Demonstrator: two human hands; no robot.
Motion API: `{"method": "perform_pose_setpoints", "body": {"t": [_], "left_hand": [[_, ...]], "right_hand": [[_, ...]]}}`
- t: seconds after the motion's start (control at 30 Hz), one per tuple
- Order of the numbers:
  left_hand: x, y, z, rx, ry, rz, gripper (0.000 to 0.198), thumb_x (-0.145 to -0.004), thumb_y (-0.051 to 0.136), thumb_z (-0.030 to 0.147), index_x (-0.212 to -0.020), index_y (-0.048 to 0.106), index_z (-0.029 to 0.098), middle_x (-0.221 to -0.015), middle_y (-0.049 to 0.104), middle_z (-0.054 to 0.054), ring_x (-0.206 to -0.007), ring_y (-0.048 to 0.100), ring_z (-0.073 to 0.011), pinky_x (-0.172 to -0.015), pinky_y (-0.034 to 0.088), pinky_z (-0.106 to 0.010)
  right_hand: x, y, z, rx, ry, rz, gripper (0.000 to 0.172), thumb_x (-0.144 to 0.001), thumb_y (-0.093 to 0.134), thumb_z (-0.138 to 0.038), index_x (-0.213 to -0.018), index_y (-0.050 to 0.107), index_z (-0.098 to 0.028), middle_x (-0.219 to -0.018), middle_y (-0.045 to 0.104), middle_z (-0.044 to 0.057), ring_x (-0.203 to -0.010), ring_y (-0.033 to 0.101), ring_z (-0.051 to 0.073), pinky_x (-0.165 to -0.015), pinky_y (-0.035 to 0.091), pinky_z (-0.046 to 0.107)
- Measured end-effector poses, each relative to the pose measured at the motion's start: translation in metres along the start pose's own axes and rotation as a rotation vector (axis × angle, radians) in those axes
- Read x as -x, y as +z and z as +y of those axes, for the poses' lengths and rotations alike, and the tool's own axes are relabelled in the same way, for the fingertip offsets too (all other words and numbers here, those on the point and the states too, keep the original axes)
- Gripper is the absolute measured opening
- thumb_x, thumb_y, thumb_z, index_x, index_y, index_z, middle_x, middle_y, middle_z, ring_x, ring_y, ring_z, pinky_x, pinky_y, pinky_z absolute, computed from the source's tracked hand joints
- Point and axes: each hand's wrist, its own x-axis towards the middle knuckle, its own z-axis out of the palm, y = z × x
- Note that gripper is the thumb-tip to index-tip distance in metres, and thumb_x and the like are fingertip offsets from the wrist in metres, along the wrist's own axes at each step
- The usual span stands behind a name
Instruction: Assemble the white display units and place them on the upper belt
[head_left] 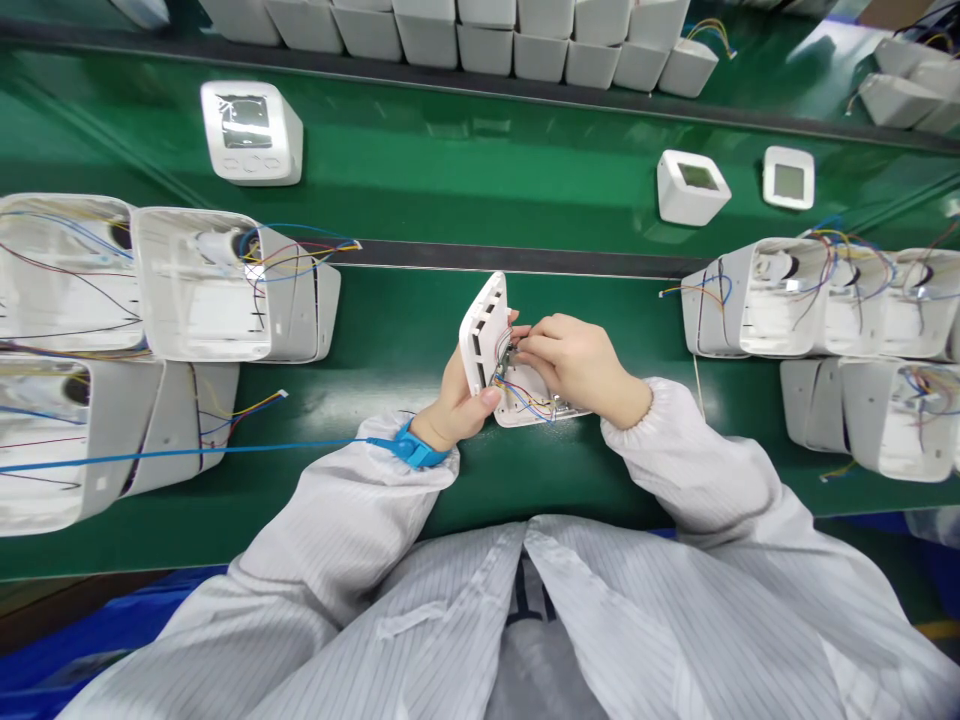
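Observation:
A white plastic device housing [485, 337] stands opened on the green mat in front of me, its coloured wires [517, 392] showing inside. My left hand [459, 400] grips the housing from below and the left, thumb on its lower edge; a blue wrist strap [414, 447] sits on that wrist. My right hand [579, 366] is closed in a pinch over the wires at the housing's inside, fingertips pressed together at the wire bundle.
Several open white housings with loose wires lie at the left [202, 285] and right [787, 297]. Finished units with screens [251, 132] [691, 186] [788, 177] sit on the green conveyor. A row of white housings [487, 40] lines the far edge.

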Motion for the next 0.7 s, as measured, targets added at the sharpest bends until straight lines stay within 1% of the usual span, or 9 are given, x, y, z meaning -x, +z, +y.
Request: {"method": "perform_pose_setpoints", "body": {"t": [0.17, 0.33, 0.47, 0.53, 0.63, 0.7], "left_hand": [[-0.0015, 0.0007, 0.0046, 0.049, -0.032, -0.001, 0.076, -0.083, 0.065, 0.059, -0.146, 0.042, 0.024, -0.150, 0.046, -0.015, -0.139, 0.045, -0.0376, -0.117, 0.035, -0.056], [-0.0041, 0.0006, 0.0087, 0.014, -0.043, -0.024, 0.071, -0.083, 0.065, 0.056, -0.143, 0.048, 0.022, -0.150, 0.047, -0.015, -0.141, 0.042, -0.0378, -0.118, 0.033, -0.055], [-0.0048, 0.0013, 0.0096, -0.005, -0.068, -0.034, 0.073, -0.083, 0.064, 0.058, -0.144, 0.047, 0.021, -0.151, 0.046, -0.014, -0.141, 0.042, -0.0375, -0.117, 0.036, -0.054], [-0.0044, 0.0014, 0.0095, -0.014, -0.075, -0.039, 0.074, -0.083, 0.065, 0.058, -0.145, 0.047, 0.021, -0.151, 0.046, -0.015, -0.141, 0.042, -0.0378, -0.117, 0.035, -0.054], [-0.0034, 0.0012, 0.0090, -0.029, -0.078, -0.035, 0.076, -0.082, 0.065, 0.057, -0.146, 0.045, 0.021, -0.151, 0.046, -0.016, -0.141, 0.041, -0.0383, -0.118, 0.033, -0.056], [-0.0031, 0.0014, 0.0089, -0.033, -0.077, -0.027, 0.075, -0.083, 0.064, 0.057, -0.146, 0.044, 0.022, -0.150, 0.048, -0.015, -0.140, 0.043, -0.0381, -0.118, 0.034, -0.056]], "right_hand": [[0.0000, -0.0007, -0.0006, 0.024, -0.015, 0.005, 0.028, -0.099, 0.050, -0.030, -0.090, 0.074, -0.019, -0.091, 0.069, 0.007, -0.082, 0.056, 0.017, -0.066, 0.038, 0.030], [-0.0015, -0.0028, -0.0017, 0.019, -0.042, -0.035, 0.031, -0.100, 0.045, -0.026, -0.091, 0.073, -0.017, -0.094, 0.070, 0.007, -0.085, 0.056, 0.018, -0.067, 0.039, 0.031], [-0.0031, -0.0026, -0.0027, 0.027, -0.048, -0.061, 0.026, -0.098, 0.049, -0.021, -0.092, 0.073, -0.016, -0.096, 0.070, 0.008, -0.087, 0.056, 0.019, -0.067, 0.040, 0.031], [-0.0038, -0.0019, -0.0029, 0.034, -0.053, -0.074, 0.023, -0.096, 0.050, -0.019, -0.092, 0.073, -0.016, -0.097, 0.070, 0.008, -0.087, 0.056, 0.019, -0.068, 0.040, 0.032], [-0.0046, -0.0017, -0.0029, 0.044, -0.059, -0.088, 0.023, -0.096, 0.050, -0.017, -0.091, 0.072, -0.015, -0.095, 0.070, 0.008, -0.086, 0.055, 0.020, -0.068, 0.039, 0.032], [-0.0050, -0.0021, -0.0027, 0.052, -0.061, -0.087, 0.024, -0.097, 0.049, -0.018, -0.089, 0.072, -0.016, -0.094, 0.070, 0.008, -0.085, 0.055, 0.020, -0.068, 0.039, 0.033]]}}
